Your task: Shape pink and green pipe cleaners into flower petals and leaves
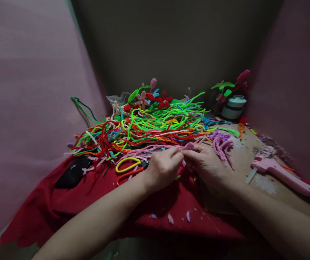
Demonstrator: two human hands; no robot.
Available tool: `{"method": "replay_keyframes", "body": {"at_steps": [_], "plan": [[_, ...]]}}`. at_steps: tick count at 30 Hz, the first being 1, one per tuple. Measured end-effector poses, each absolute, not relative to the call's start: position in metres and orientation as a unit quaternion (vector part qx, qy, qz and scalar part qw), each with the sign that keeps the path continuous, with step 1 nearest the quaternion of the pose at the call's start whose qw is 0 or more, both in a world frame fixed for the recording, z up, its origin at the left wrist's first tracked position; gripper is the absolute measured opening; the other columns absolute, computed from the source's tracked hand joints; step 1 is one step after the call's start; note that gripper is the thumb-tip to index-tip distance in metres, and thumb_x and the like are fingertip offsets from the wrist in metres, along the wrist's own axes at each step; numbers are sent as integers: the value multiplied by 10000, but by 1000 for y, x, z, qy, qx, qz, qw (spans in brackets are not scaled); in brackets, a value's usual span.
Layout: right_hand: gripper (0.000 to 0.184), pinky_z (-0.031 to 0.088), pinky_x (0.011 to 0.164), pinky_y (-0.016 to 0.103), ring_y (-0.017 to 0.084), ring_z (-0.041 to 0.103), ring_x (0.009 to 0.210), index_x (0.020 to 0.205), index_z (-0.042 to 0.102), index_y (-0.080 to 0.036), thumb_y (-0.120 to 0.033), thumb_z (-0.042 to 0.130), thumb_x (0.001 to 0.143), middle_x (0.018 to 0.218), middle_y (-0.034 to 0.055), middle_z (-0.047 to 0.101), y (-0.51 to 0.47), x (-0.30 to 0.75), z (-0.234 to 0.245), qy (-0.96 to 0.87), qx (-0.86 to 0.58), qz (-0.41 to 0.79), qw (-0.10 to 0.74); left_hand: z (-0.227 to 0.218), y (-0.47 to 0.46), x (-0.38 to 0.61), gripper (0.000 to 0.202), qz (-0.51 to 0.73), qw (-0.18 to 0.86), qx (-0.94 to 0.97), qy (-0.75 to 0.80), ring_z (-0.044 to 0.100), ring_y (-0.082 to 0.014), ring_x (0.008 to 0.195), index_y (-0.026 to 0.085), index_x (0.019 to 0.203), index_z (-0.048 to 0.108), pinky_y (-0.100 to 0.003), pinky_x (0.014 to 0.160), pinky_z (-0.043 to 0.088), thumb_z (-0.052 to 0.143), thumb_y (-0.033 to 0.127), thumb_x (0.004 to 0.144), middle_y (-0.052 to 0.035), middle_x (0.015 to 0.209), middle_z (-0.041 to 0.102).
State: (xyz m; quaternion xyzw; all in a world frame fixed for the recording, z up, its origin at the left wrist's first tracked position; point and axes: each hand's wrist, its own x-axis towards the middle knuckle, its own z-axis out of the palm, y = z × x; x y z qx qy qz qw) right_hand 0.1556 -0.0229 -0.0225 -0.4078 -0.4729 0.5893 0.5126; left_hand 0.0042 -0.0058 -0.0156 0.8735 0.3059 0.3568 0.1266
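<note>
"While the left hand (163, 166) and the right hand (206, 162) meet just right of the frame's centre, what is the room like?"

"Dim. A pinkish wall (35, 72) fills the left of the frame, a second pink wall (292, 72) the right, and a dark backdrop (171, 43) the top middle."

"And the surface?"

"A table (155, 227). Red cloth (46, 209) covers it from lower left to bottom middle; at the right a brown board (252, 148) shows, marked with pale smudges."

"Count what lies there."

"One pair of scissors (144, 163), one loop yellow and one orange-red, left of the hands. One pink glue gun (282, 172), right of the frame. One jar (233, 111) with a pale lid, upper right. One black, phone-like slab (72, 173), lower left."

"Flowers?"

"Above the heap (160, 121), one red flower (164, 102), one pink flower (142, 101) and one pink bud (153, 83) stand out clearly; others overlap."

"The fuzzy stems?"

"Too tangled to count: mostly green and red in the heap, mid-frame, with a purple bunch (222, 142) beside the right hand."

"How are the hands?"

"Both have their fingers curled in, pinching a pink fuzzy piece (188, 146) between them, in front of the heap."
</note>
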Motion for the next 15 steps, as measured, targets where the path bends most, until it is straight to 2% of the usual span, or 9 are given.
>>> {"method": "replay_keyframes", "body": {"at_steps": [2,3,5,7,10,12,15], "plan": [[177,248,395,208,66,334,408,653,528,-164,-311,616,697,501,-63,409,-21,156,-23,-454,-396,611,513,-13,-6,2,205,319,63,906,271,526,-142,704,152,792,593,-266,671,407,400,210,830,-69,750,586],[175,258,404,210,67,344,416,656,534,-163,-310,619,697,509,-61,415,-21,156,-21,-454,-394,611,514,-11,-7,2,205,328,77,901,274,529,-145,723,152,810,591,-271,688,409,396,208,831,-72,767,589],[171,287,435,216,74,381,450,668,557,-159,-313,617,711,535,-51,446,-21,157,-17,-479,-396,586,520,-5,-6,3,174,382,192,849,312,531,-136,731,152,834,575,-266,699,415,414,217,821,-57,779,588],[170,316,476,226,84,413,495,677,577,-154,-313,602,732,564,-36,485,-22,157,-12,-518,-402,542,526,0,-4,3,155,411,379,749,355,518,-110,645,150,812,555,-239,627,414,453,266,805,-24,719,568],[184,354,546,245,108,449,567,672,579,-152,-307,561,769,614,-9,530,-25,158,-8,-585,-421,449,528,3,0,3,222,336,614,623,350,458,-77,491,138,719,536,-211,486,358,543,358,746,7,612,526],[181,375,602,261,127,477,627,686,579,-158,-296,529,792,659,6,550,-26,158,-9,-627,-430,380,527,3,1,2,249,292,672,590,341,427,-65,451,131,692,530,-204,453,332,593,372,705,11,587,510],[159,375,634,266,135,478,656,706,579,-171,-263,499,809,680,11,541,-28,158,-11,-671,-439,285,525,2,1,2,227,294,638,614,359,395,-56,434,135,702,515,-199,440,310,585,351,713,28,564,475]]}}
